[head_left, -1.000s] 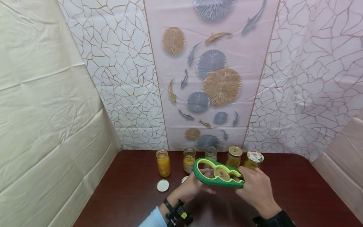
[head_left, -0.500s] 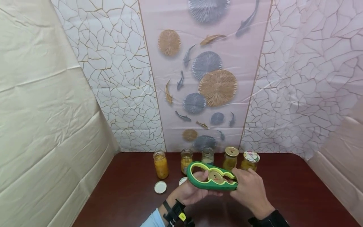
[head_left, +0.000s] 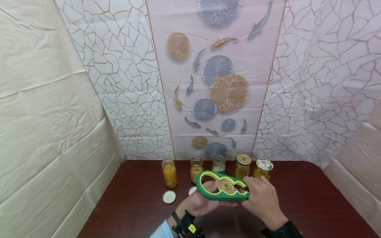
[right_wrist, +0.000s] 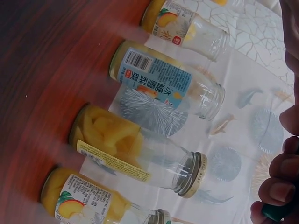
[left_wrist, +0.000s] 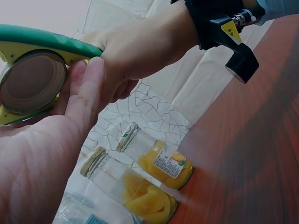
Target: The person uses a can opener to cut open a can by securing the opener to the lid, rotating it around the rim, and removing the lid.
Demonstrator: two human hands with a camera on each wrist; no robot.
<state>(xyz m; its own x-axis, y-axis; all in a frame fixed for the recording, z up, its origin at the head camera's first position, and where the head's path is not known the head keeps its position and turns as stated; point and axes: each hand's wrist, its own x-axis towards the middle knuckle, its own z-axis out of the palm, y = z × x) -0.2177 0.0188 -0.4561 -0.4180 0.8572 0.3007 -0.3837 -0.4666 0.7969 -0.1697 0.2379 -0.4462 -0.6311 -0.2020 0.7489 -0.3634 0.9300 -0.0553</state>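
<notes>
My right hand (head_left: 263, 200) grips the handles of a green jar opener (head_left: 221, 197) with a yellow-green scalloped inside, held above the table. A gold jar lid (head_left: 227, 187) sits in the opener's middle notch. From below, my left hand (head_left: 202, 203) has its thumb at the lid's left side and fingertips showing on its right; other fingers stretch out underneath. The left wrist view shows the lid's bare underside (left_wrist: 35, 81), with no jar beneath, and left-hand fingers (left_wrist: 88, 88) at its edge. In the right wrist view, right-hand fingers (right_wrist: 278, 186) curl beside a bit of green handle.
At the back stand an open jar of orange fruit (head_left: 169, 175), two more open jars (head_left: 196, 168), a gold-lidded jar (head_left: 242, 167) and one with a white patterned lid (head_left: 263, 167). A white lid (head_left: 169, 197) lies on the dark table (head_left: 119, 211); another (head_left: 192, 190) is partly hidden.
Both hands and the opener have shifted a little left and down in the view, which has itself shifted slightly. My left hand's lower fingers have stretched out further right under the opener.
</notes>
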